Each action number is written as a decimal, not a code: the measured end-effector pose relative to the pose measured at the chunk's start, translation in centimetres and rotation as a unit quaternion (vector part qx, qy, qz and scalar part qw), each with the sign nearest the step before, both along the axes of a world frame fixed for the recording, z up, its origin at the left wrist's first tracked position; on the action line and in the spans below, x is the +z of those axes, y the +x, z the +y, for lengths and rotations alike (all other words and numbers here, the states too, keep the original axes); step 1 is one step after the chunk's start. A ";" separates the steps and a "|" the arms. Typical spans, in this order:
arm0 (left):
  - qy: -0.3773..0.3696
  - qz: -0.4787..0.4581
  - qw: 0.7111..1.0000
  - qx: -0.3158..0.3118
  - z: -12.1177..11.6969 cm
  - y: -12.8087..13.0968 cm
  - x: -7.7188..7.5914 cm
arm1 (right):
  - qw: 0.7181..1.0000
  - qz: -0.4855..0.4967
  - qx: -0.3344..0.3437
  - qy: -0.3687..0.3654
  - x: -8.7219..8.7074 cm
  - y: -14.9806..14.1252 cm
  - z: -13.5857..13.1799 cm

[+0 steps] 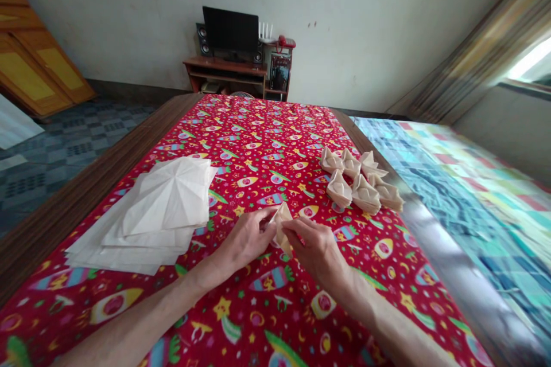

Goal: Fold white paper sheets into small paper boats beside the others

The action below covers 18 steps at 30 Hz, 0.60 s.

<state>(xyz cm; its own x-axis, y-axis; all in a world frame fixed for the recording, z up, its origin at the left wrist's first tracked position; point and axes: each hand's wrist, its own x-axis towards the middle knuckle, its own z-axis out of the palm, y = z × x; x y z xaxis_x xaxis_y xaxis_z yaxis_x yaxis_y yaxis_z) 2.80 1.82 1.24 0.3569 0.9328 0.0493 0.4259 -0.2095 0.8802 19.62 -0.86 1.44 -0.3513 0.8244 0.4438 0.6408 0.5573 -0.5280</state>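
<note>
Your left hand (245, 235) and right hand (316, 243) both hold a partly folded paper piece (283, 216) in narrow fingertip pinches. It is right of the stack of creased paper sheets (172, 195); boat-shaped paper folds (340, 190) sit farther right of that stack, in two rows. Under the stack lies a red rocket-print tablecloth (253, 152).

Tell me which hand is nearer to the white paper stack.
Left. The left hand is to the right of the stack, apart from it; the right hand is farther right, beyond the left one.
</note>
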 end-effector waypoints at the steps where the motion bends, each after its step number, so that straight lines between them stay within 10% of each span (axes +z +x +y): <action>1: 0.000 -0.009 1.000 -0.006 0.0 0.0 -0.2 | 1.000 0.005 -0.001 -0.001 0.0 0.1 0.1; 12: 0.014 -0.049 0.999 -0.003 -0.2 0.1 -0.6 | 1.000 0.021 -0.005 -0.018 0.1 0.5 0.5; 18: -0.034 -0.072 0.997 0.015 -0.6 -0.1 -0.4 | 0.998 0.006 -0.036 0.060 2.8 2.8 1.4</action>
